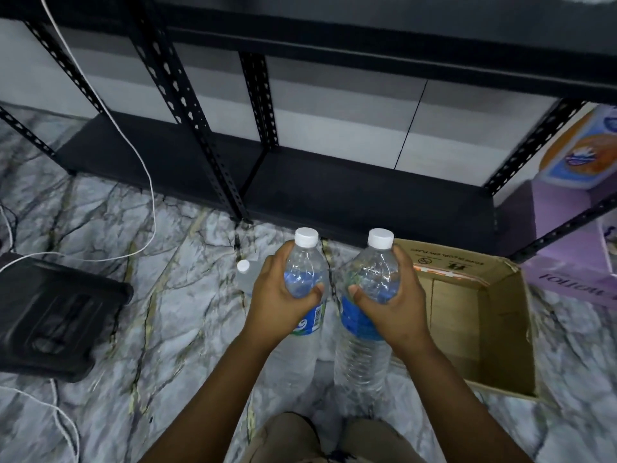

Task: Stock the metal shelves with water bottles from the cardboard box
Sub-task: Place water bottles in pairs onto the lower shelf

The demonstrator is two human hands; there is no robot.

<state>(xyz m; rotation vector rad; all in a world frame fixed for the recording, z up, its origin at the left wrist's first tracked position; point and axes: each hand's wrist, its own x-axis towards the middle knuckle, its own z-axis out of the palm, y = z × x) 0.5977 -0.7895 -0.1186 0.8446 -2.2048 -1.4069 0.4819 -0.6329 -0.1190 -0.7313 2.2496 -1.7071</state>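
Marbled grey floor tiles (140, 262) spread under me, with the black perforated metal shelving (334, 192) standing ahead. I see my left hand (283, 295) curled round the shoulder of a clear plastic water bottle with a white cap and blue label (305, 262), thumb pressed on its front. Just beside it, my right hand (390, 305) grips a second clear white-capped bottle (370, 329) the same way. Both bottles stand upright, side by side, over the floor in front of the lowest shelf. To the right of my right hand sits the open brown cardboard box (500, 329). A third small white-capped bottle (245, 272) stands on the floor left of my left hand. Further left lie a black plastic stool (56, 315) and a white cable (147, 182); purple cartons (567, 228) stand at far right.
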